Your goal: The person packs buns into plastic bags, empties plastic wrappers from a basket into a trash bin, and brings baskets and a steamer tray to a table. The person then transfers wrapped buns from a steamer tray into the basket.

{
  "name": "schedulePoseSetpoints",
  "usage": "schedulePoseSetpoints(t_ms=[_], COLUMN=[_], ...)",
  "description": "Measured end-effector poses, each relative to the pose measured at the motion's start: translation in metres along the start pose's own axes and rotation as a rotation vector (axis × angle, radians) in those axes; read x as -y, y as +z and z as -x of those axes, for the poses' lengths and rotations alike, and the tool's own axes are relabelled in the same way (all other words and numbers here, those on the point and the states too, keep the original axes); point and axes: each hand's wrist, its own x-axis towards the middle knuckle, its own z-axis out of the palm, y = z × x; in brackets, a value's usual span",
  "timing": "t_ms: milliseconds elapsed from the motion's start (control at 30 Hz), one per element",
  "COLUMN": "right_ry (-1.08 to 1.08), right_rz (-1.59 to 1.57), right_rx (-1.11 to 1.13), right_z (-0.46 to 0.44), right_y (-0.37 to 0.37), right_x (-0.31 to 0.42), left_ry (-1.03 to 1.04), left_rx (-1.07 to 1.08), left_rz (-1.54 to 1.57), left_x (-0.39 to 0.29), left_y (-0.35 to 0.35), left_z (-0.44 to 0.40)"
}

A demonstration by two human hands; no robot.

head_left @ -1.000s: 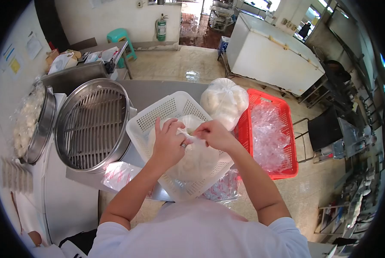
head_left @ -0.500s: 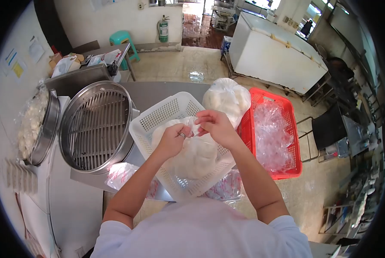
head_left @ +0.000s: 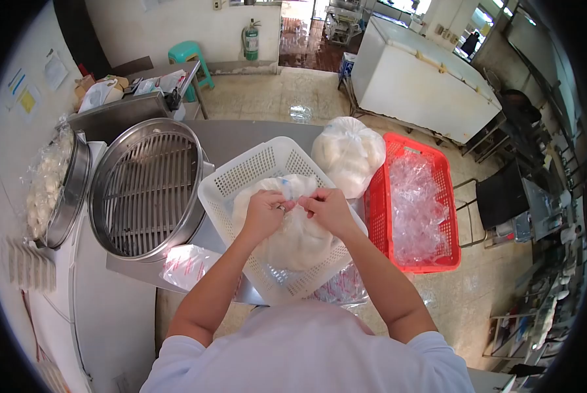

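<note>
Pinching the top of the filled plastic bag (head_left: 300,245), the left hand (head_left: 265,213) and right hand (head_left: 328,209) nearly meet over it; the bag sits inside the white basket (head_left: 234,173), near the red basket (head_left: 378,213).

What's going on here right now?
A person's left hand and right hand pinch the gathered top of a filled translucent bag, which sits in a white basket. Whether it is knotted can't be made out. A second filled bag sits next to that basket, beside a red basket holding clear plastic.
</note>
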Motion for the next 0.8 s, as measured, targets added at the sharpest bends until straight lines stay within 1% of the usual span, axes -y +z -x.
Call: schedulePoseSetpoints(t_ms=[33, 67, 133, 167, 233, 300, 400, 433, 500, 600, 700, 733, 800], right_ry=[-0.271, -0.539, -0.869, -0.930, -0.770, -0.343, -0.098, -0.117, -0.153, -0.234, -0.327, -0.243, -0.077], right_rz=[0.099, 0.197, 0.390, 0.487, 0.564, 0.516, 0.223, 0.269, 0.362, 0.387, 0.601, 0.509, 0.325], right_rx=[-0.072, -0.144, -0.197, -0.182, -0.166, -0.160, -0.201, -0.110, 0.068, 0.191, 0.208, 0.265, 0.373], right_z=[0.002, 0.006, 0.009, 0.007, 0.005, -0.004, -0.015, -0.015, -0.009, -0.001, -0.010, -0.013, -0.018], right_y=[0.003, 0.008, 0.012, 0.010, 0.010, 0.010, 0.020, 0.018, 0.011, 0.005, 0.002, 0.000, -0.004], right_x=[-0.003, -0.010, -0.005, -0.001, -0.001, -0.013, -0.016, -0.011, 0.003, 0.011, 0.003, 0.002, 0.000], left_ry=[-0.113, 0.027, 0.302, 0.358, 0.474, 0.442, 0.427, 0.427, 0.378, 0.320, 0.301, 0.301, 0.243], left_rx=[0.009, -0.010, -0.050, -0.059, -0.071, -0.118, -0.225, -0.264, -0.220, -0.141, -0.091, -0.081, -0.114], left_rz=[0.053, -0.119, -0.463, -0.498, -0.568, -0.472, -0.342, -0.301, -0.249, -0.185, -0.141, -0.131, -0.012], left_x=[-0.003, -0.006, -0.016, -0.020, -0.036, -0.031, -0.027, -0.026, -0.020, -0.015, -0.014, -0.014, -0.014], left_y=[0.000, 0.000, 0.000, -0.003, -0.011, -0.009, -0.003, -0.001, -0.001, -0.004, -0.005, -0.006, -0.006], left_z=[-0.002, -0.003, -0.002, -0.002, 0.000, 0.006, 0.017, 0.019, 0.019, 0.019, 0.018, 0.018, 0.018])
